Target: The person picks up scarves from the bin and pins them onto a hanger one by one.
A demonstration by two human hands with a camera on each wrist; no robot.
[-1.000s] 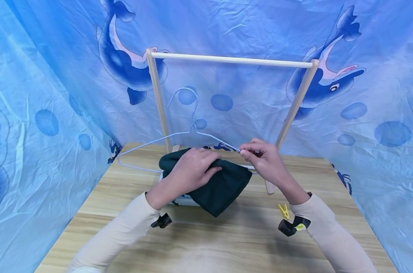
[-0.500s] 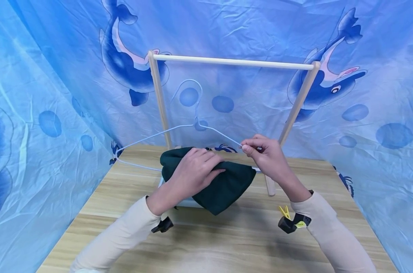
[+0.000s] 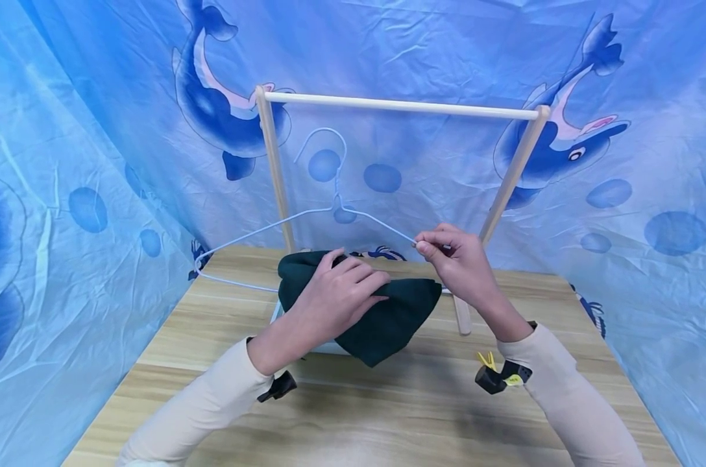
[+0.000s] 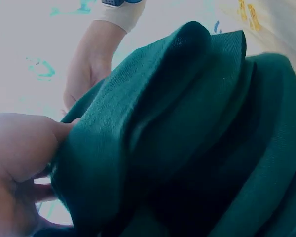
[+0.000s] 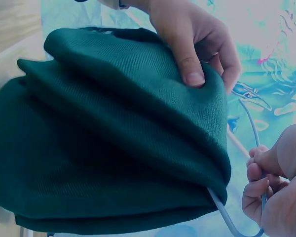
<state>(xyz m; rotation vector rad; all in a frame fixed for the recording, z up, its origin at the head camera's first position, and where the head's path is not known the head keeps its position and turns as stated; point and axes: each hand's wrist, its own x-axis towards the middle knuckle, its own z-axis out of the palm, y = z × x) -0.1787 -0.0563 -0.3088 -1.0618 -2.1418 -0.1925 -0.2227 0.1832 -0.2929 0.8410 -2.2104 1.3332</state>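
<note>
A dark green cloth (image 3: pixel 390 321) hangs in folds over the lower bar of a pale blue wire hanger (image 3: pixel 337 187), whose hook points up. My left hand (image 3: pixel 342 285) grips the cloth near its top, thumb in front and fingers behind; in the right wrist view, that thumb presses the fabric (image 5: pixel 113 94). My right hand (image 3: pixel 461 263) pinches the hanger's right shoulder between thumb and fingers. In the right wrist view, the bar comes out of the cloth's folds beside the right hand (image 5: pixel 286 173). Layered folds fill most of the left wrist view.
Behind the hands stands a wooden rack with a white crossbar (image 3: pixel 400 105). A light blue tray (image 3: pixel 329 348) lies partly hidden under the cloth. A yellow clothespin (image 3: pixel 486 359) sits on the wooden table (image 3: pixel 353 428) near the right wrist. Blue dolphin curtains (image 3: pixel 84 162) surround the table.
The hanger has risen a little and its hook sits higher. My right hand has shifted slightly up and right with it. The left hand's fingers have moved slightly on the cloth.
</note>
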